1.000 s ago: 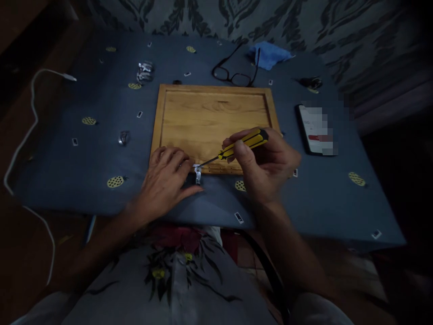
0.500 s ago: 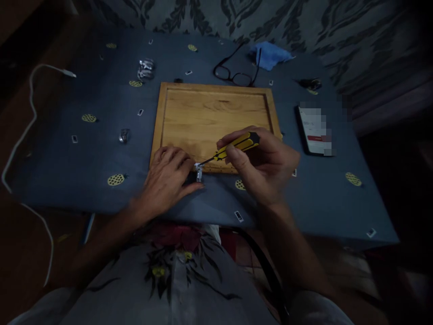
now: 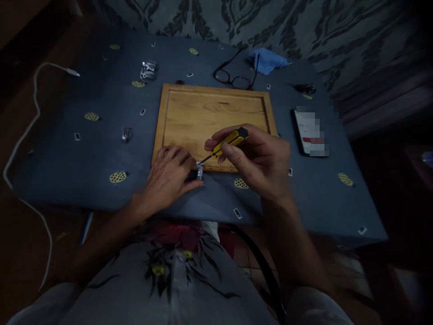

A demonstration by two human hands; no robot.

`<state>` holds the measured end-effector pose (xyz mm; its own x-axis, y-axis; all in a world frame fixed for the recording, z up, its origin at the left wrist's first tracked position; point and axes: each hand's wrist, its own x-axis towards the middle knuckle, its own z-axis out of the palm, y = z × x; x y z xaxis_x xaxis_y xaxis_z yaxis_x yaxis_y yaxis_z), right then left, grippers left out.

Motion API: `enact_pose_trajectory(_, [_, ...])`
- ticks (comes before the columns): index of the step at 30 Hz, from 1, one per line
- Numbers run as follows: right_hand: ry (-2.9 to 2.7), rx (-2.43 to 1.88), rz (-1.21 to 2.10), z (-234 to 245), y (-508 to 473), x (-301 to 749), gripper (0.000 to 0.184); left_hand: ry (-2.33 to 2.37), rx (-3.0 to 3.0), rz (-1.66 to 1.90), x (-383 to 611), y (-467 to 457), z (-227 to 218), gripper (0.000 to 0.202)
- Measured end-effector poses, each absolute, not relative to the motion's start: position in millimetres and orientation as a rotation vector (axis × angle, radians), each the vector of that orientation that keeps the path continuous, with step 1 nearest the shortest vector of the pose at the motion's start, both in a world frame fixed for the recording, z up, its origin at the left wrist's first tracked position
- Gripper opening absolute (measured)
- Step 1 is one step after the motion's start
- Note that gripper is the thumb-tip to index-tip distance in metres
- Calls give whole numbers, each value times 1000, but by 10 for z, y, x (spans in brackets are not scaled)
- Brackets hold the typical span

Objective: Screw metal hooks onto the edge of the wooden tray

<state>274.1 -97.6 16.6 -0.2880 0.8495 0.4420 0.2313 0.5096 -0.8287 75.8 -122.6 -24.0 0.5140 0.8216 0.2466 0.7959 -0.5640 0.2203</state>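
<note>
R hand (image 3: 262, 164): screwdriver (image 3: 230, 141) steeper vs b4, at clasp (image 3: 200, 171).

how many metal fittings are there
At least 3: one fitting at the near edge of the wooden board, by the left hand; a second left of the board; a third, perhaps two together, farther back. More may hide.

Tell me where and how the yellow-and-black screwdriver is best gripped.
I'd take the screwdriver by its thick handle, from the right, as the right hand holds it now. The handle slants up and rightward from the thin shaft, whose tip is down at the metal fitting beside the left hand, leaving that side crowded.
</note>
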Motion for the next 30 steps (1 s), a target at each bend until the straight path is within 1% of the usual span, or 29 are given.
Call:
enact_pose_trajectory(6, [-1720, -934, 725, 102, -970, 2691, 11, 1439, 2655, 480, 756, -1227, -239, 43])
enact_pose_trajectory(11, [-1646, -968, 657, 50, -985, 2628, 7, 1443, 2660, 468, 765, -1222, -235, 42])
enact_pose_trajectory(18, [-1615, -1003, 554, 2, -982, 2573, 12, 1436, 2664, 490, 760, -1220, -246, 43])
enact_pose_trajectory(21, [-1610, -1005, 546, 9, -962, 2567, 18, 1444, 2647, 482, 759, -1222, -241, 43])
enact_pose_trajectory(23, [-1512, -949, 545, 38, -938, 2567, 22, 1448, 2638, 480, 759, -1222, -236, 44])
enact_pose_trajectory(26, [-1329, -837, 521, 97, -895, 2573, 21, 1433, 2630, 483, 759, -1217, -231, 44])
enact_pose_trajectory(30, [-1331, -884, 571, 71, -856, 2593, 19, 1418, 2627, 495, 751, -1213, -234, 45])
